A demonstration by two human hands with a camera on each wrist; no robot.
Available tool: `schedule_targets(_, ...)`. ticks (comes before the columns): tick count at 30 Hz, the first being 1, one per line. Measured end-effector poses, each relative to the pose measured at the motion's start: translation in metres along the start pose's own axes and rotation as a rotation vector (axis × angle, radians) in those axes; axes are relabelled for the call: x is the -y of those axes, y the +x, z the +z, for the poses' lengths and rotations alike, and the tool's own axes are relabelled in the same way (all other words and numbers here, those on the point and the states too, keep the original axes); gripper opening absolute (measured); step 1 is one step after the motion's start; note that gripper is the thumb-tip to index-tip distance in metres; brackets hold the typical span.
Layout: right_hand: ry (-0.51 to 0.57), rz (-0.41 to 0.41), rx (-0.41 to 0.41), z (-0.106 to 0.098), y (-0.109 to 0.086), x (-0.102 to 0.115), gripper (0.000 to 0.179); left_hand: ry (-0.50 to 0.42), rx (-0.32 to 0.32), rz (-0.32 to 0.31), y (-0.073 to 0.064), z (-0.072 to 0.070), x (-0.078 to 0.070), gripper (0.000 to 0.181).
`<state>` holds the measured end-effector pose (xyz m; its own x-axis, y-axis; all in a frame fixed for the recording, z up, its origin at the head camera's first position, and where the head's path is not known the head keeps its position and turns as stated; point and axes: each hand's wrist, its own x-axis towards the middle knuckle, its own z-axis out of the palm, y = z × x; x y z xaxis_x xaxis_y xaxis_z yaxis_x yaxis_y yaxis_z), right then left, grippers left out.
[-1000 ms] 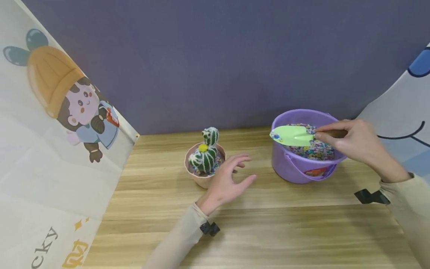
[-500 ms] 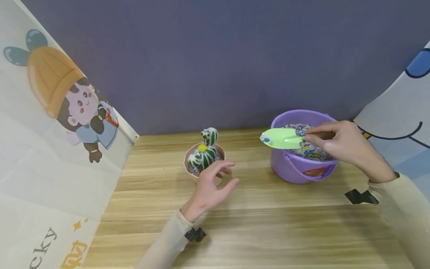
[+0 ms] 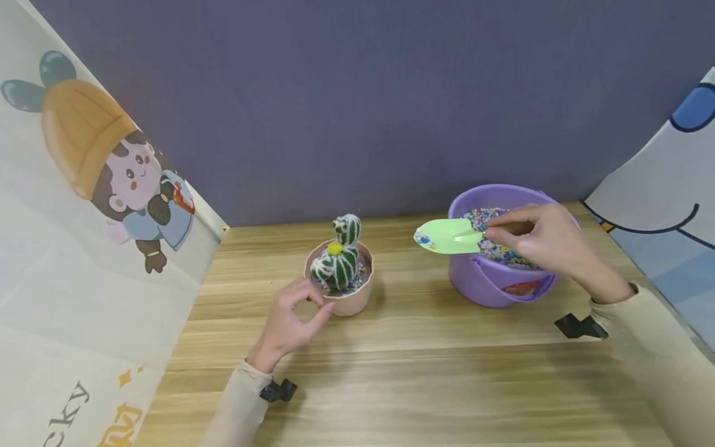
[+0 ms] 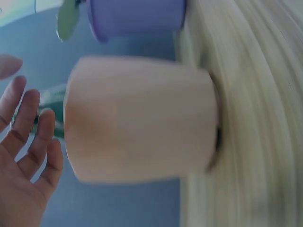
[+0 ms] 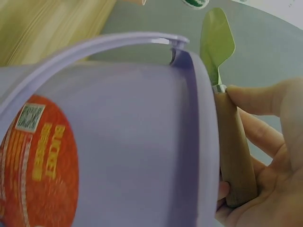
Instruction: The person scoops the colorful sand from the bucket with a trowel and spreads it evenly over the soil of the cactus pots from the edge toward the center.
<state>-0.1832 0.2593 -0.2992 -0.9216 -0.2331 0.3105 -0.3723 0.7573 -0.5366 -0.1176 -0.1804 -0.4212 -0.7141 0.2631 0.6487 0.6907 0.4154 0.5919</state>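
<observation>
My right hand point(image 3: 550, 242) grips the brown wooden handle point(image 5: 234, 151) of a hand trowel point(image 3: 454, 236) with a light green blade. The blade points left past the rim of a purple bucket point(image 3: 475, 282), with a few coloured bits at its tip. Small multicoloured pebbles point(image 3: 505, 253) lie inside the bucket. To the left, a pale pink pot point(image 3: 353, 303) holds a green cactus point(image 3: 342, 267) with white fuzz and a yellow flower, and similar pebbles around its base. Beside the pot's front left rim is my left hand point(image 3: 287, 323), fingers loosely bent, holding nothing.
The wooden tabletop point(image 3: 402, 385) runs back to a dark grey-blue wall point(image 3: 391, 112). A white panel with a cartoon figure point(image 3: 131, 167) stands on the left, another printed panel point(image 3: 659, 198) on the right. The bucket's handle point(image 5: 94, 47) hangs down at its front.
My left hand has moved left across the front of the pot to its left side. The right hand has carried the trowel leftward, so its blade now reaches out beyond the bucket.
</observation>
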Motion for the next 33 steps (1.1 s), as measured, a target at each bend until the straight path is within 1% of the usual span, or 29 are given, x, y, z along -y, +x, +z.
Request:
schedule_targets(3,0.014,-0.034,0.008,0.006,0.004,0.004,0.016,0.001,0.003,-0.029,-0.006,-0.014,0.012,0.021)
schedule_targets(5,0.022,-0.047,0.013,0.009,0.004,0.007,0.013,0.001,-0.006,-0.049,-0.007,-0.019,0.02,0.017)
schedule_targets(7,0.033,-0.067,0.026,0.013,0.005,0.009,0.011,-0.008,-0.03,-0.07,-0.007,-0.022,0.027,0.018)
schedule_targets(11,0.049,-0.093,0.059,0.022,0.008,0.014,0.01,-0.009,-0.079,-0.086,-0.008,-0.025,0.038,0.032)
schedule_targets(14,0.059,-0.1,0.079,0.028,0.01,0.02,0.01,-0.012,-0.086,-0.122,-0.007,-0.026,0.043,0.043)
schedule_targets(17,0.057,-0.122,0.089,0.031,0.011,0.027,0.011,-0.003,-0.045,-0.19,-0.005,-0.027,0.046,0.057)
schedule_targets(20,0.058,-0.139,0.094,0.035,0.013,0.032,0.012,0.008,0.035,-0.243,-0.001,-0.026,0.048,0.073)
schedule_targets(22,0.055,-0.151,0.1,0.037,0.014,0.034,0.012,0.008,0.086,-0.255,0.002,-0.026,0.048,0.081)
schedule_targets(25,0.062,-0.163,0.119,0.042,0.015,0.037,0.011,-0.004,0.136,-0.264,0.005,-0.025,0.049,0.088)
schedule_targets(31,0.062,-0.2,0.149,0.054,0.019,0.042,0.01,0.011,0.182,-0.295,0.009,-0.025,0.051,0.094)
schedule_targets(33,0.062,-0.194,0.165,0.057,0.02,0.045,0.011,0.008,0.196,-0.314,0.01,-0.025,0.052,0.097)
